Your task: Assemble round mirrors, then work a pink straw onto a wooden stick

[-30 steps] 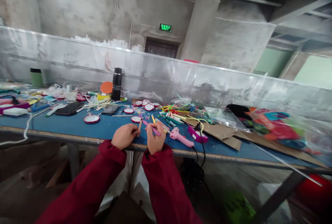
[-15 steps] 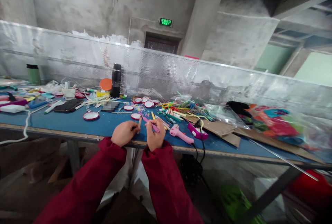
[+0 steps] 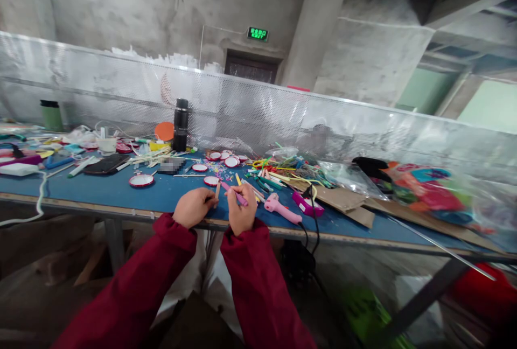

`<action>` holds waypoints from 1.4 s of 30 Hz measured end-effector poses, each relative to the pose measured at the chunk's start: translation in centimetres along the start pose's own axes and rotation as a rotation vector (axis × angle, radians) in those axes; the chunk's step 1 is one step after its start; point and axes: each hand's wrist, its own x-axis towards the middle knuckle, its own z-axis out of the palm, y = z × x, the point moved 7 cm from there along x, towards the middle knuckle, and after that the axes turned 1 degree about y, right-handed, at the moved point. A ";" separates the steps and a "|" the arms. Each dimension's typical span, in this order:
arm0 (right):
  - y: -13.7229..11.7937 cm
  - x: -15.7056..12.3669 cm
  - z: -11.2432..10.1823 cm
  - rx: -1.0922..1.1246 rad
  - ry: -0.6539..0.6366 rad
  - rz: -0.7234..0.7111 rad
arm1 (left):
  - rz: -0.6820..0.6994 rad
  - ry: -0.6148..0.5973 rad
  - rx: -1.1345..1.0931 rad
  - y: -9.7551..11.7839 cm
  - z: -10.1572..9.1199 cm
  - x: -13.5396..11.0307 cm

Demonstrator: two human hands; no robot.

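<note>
At the near edge of the blue table, my left hand (image 3: 194, 208) is closed on a flat, thin wooden craft stick (image 3: 217, 194), which stands up from the fingers. My right hand (image 3: 241, 213) grips a pinkish-purple pen-like tool (image 3: 236, 194), its tip pointing up and left, close to the stick; whether the two touch I cannot tell. Just beyond the hands lies a white lid with a red rim (image 3: 211, 181). To the right of my right hand rests a pink glue gun-like tool (image 3: 283, 210) with a black cord.
A purple box (image 3: 307, 204) and cardboard sheets (image 3: 343, 198) lie to the right. Behind are several lids, coloured pens, wires and a black bottle (image 3: 181, 125). A phone (image 3: 105, 165) and a white cable (image 3: 41, 193) are on the left. A perforated metal screen (image 3: 258, 104) runs along the back.
</note>
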 end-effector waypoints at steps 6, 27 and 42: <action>0.0 0.0 0.0 -0.001 -0.005 -0.007 | -0.015 -0.018 -0.003 0.0 0.1 0.0; -0.2 0.1 -0.1 -0.005 0.012 -0.017 | -0.001 -0.027 0.040 0.4 -0.1 -0.1; -0.2 0.1 -0.1 -0.010 0.015 -0.013 | 0.020 -0.010 0.030 0.2 0.0 0.0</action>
